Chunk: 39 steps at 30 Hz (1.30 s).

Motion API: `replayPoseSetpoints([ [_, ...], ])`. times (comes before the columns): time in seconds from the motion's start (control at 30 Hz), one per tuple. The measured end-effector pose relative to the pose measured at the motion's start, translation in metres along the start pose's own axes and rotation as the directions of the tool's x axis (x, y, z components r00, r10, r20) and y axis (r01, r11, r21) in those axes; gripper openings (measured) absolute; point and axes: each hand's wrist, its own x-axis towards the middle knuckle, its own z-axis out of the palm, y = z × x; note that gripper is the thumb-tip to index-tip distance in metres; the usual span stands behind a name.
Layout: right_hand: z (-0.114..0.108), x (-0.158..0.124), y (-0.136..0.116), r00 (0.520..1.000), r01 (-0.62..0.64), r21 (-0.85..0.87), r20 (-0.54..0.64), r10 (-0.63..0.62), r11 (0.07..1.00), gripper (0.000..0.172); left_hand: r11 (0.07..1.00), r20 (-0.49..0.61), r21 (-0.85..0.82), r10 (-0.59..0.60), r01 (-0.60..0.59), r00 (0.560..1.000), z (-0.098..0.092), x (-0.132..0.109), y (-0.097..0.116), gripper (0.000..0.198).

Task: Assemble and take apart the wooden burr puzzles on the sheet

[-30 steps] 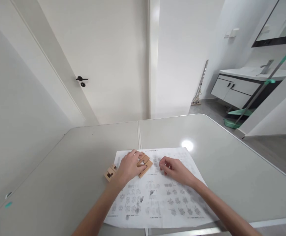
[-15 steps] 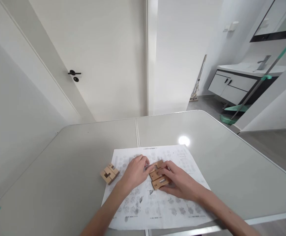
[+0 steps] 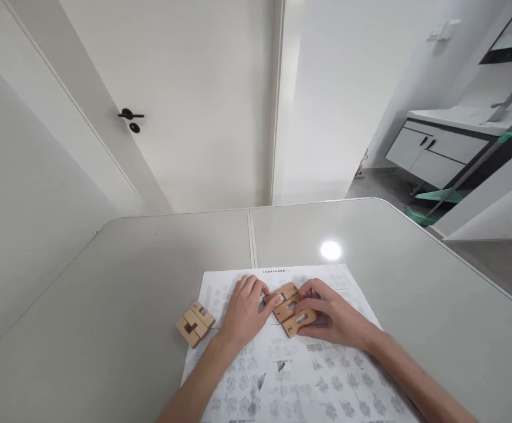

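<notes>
In the head view, three notched wooden puzzle pieces lie side by side on a printed sheet (image 3: 302, 364) on the grey table (image 3: 370, 235). The right hand (image 3: 337, 314) curls its thumb and fingers around the piece marked "2" (image 3: 292, 328), nearest the wearer. The left hand (image 3: 247, 308) sets its thumb against the farthest piece (image 3: 290, 288); whether it grips is unclear. Another wooden cluster (image 3: 192, 326) sits at the sheet's left edge.

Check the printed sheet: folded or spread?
Spread: the printed sheet lies open on the table under the held wooden pieces, rows of printed figures visible.
</notes>
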Motion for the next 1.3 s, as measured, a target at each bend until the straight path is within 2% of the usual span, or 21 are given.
replayPoseSetpoints([
  [0.3,0.003,-0.001,0.001,0.999,-0.046,0.068,0.013,0.046,0.997,0.02,1.0,0.016,0.005,0.015,-0.015,1.0,0.002,0.0,0.0,0.02],
  [0.43,0.005,-0.001,0.0,0.999,-0.022,0.055,-0.026,0.024,0.998,0.01,1.0,0.04,0.006,0.013,-0.014,0.999,0.003,0.0,0.002,0.017],
  [0.53,0.005,0.0,0.0,0.999,0.006,0.013,-0.045,-0.006,1.0,0.011,0.999,0.025,-0.038,-0.031,0.032,0.999,0.001,0.002,0.004,0.019],
  [0.63,0.005,-0.001,0.001,0.999,0.0,0.032,-0.035,0.002,0.999,0.01,0.969,-0.007,-0.183,-0.17,0.166,0.985,-0.003,0.003,0.006,0.027],
  [0.7,0.004,-0.002,0.001,0.999,-0.032,0.077,-0.012,0.033,0.997,0.014,0.894,0.023,-0.356,-0.283,0.272,0.959,-0.007,0.004,0.008,0.031],
  [0.77,0.003,-0.002,0.001,0.997,-0.071,0.148,0.019,0.069,0.986,0.017,0.771,0.085,-0.539,-0.352,0.34,0.932,-0.01,0.005,0.011,0.034],
  [0.87,-0.001,0.0,0.001,0.993,-0.12,0.283,0.049,0.111,0.952,0.017,0.579,0.16,-0.723,-0.392,0.378,0.906,-0.012,0.007,0.016,0.038],
  [0.93,-0.003,0.001,0.002,0.99,-0.14,0.348,0.046,0.132,0.927,0.018,0.504,0.172,-0.775,-0.411,0.381,0.895,-0.012,0.008,0.017,0.04],
  [1.03,-0.005,0.001,0.006,0.981,-0.181,0.476,0.031,0.19,0.861,0.023,0.469,0.159,-0.8,-0.434,0.374,0.887,-0.01,0.008,0.017,0.043],
  [1.1,-0.006,0.001,0.012,0.963,-0.2,0.605,-0.025,0.27,0.771,0.027,0.464,0.153,-0.804,-0.442,0.372,0.884,-0.01,0.008,0.015,0.044],
  [1.2,-0.008,0.001,0.024,0.878,-0.181,0.788,-0.14,0.458,0.589,0.032,0.453,0.162,-0.808,-0.445,0.377,0.881,-0.011,0.007,0.015,0.043],
  [1.3,-0.011,0.003,0.034,0.786,-0.134,0.904,-0.153,0.6,0.405,0.038,0.439,0.178,-0.817,-0.425,0.374,0.887,-0.012,0.007,0.016,0.04],
])
